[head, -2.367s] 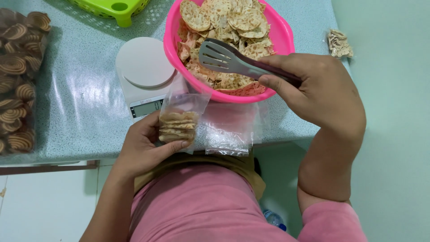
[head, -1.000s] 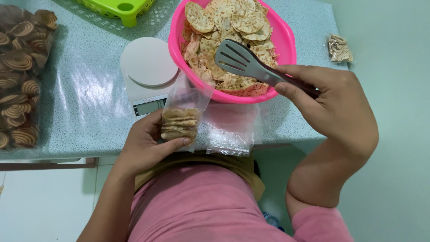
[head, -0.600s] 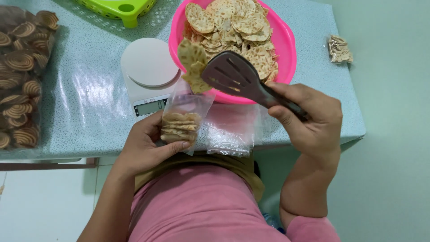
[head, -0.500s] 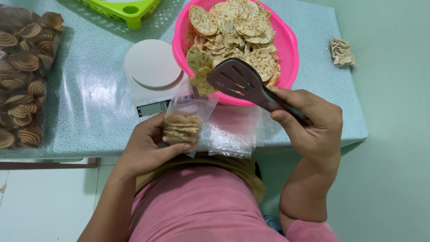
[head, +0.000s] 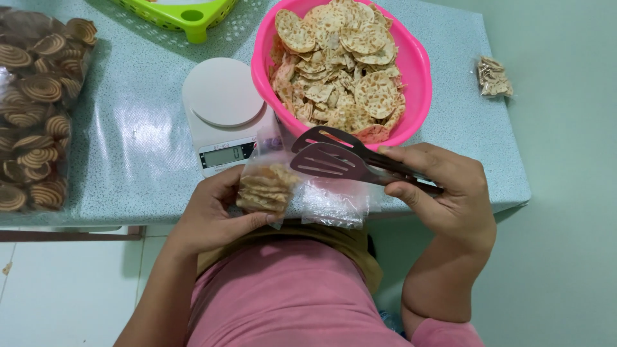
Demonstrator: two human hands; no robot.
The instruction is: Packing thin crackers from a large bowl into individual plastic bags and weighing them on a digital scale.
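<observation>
Fingers of the left hand [head: 215, 215] curl up from below around a small clear bag [head: 267, 186], thumb on one side and fingertips on the other, pinching a short stack of round crackers inside it; the bag sits just off the near edge of the table, over the person's pink-shirted lap. Beside it the right hand [head: 447, 196] is closed around the handles of dark slotted tongs [head: 334, 157], thumb on top, fingers wrapped beneath; the two blades stand slightly apart with nothing visible between them, their tips just above the bag's open mouth. A loose pile of more clear bags [head: 337, 202] lies at the table edge under the tongs. Behind them stands a pink bowl [head: 418, 71] heaped with speckled round crackers (some reddish ones along its left wall), touching or nearly touching a white kitchen scale [head: 222, 112] with a round platform and a small display. The table [head: 141, 154] has a glossy, pale blue speckled top. At far left lies a large clear sack of brown spiral snacks [head: 35, 109]; a lime green basket [head: 177, 13] shows at the top edge, and a small filled packet [head: 493, 77] rests near the right corner. Pale green floor lies to the right, white tile at lower left.
</observation>
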